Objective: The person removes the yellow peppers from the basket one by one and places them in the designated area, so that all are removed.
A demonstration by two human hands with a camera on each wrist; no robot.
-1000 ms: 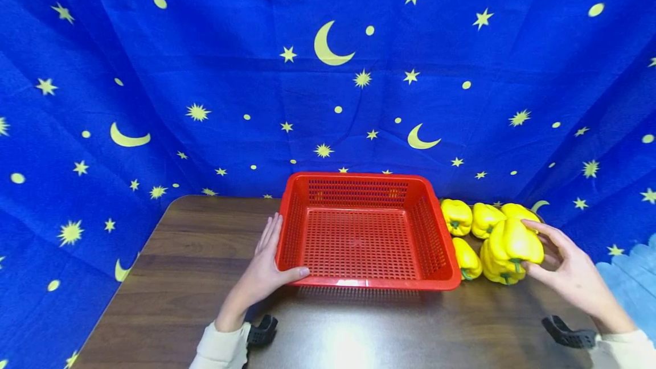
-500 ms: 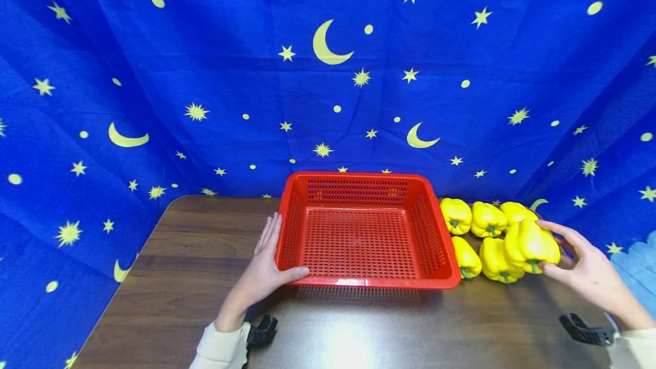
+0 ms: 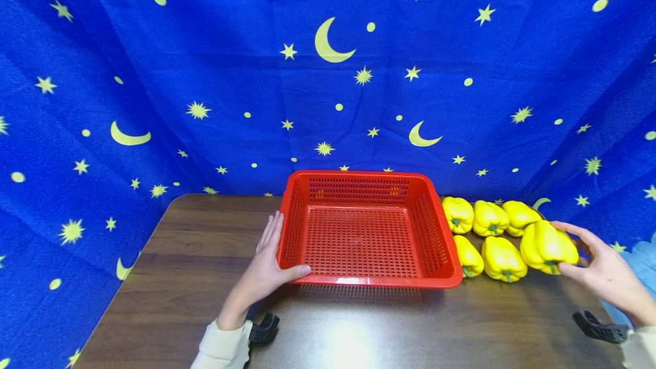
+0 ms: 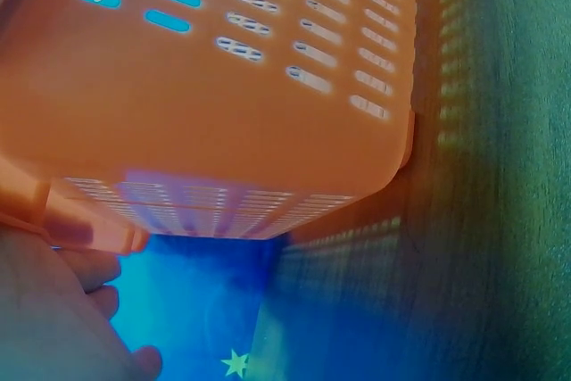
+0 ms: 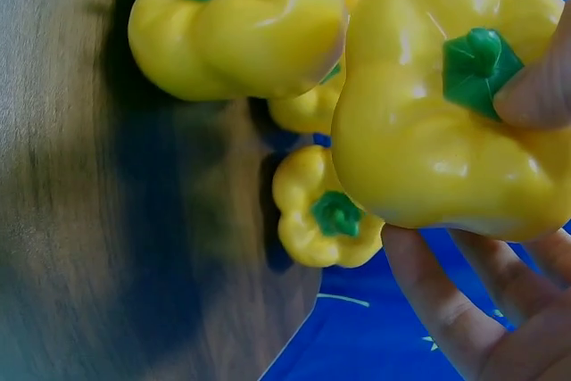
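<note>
My right hand (image 3: 602,272) holds a yellow bell pepper (image 3: 548,246) with a green stem. In the right wrist view the thumb presses beside the stem of the held pepper (image 5: 428,140), and the fingers (image 5: 437,292) support its other side. My left hand (image 3: 263,263) rests at the near left corner of a red plastic basket (image 3: 369,282). Its straight fingers lie along the left side and its thumb touches the front rim. In the left wrist view the perforated basket wall (image 4: 223,122) looks orange, with part of the hand (image 4: 53,310) at lower left.
Several more yellow bell peppers (image 3: 504,258) stand in two rows on the brown wooden table (image 3: 205,255), right of the basket. A blue cloth (image 3: 256,73) with stars and moons hangs behind. Light blue fabric (image 3: 635,266) shows at the right edge.
My right hand has moved right with its bell pepper, from over the near-row pepper to that row's right end. The left hand and the basket stay in place.
</note>
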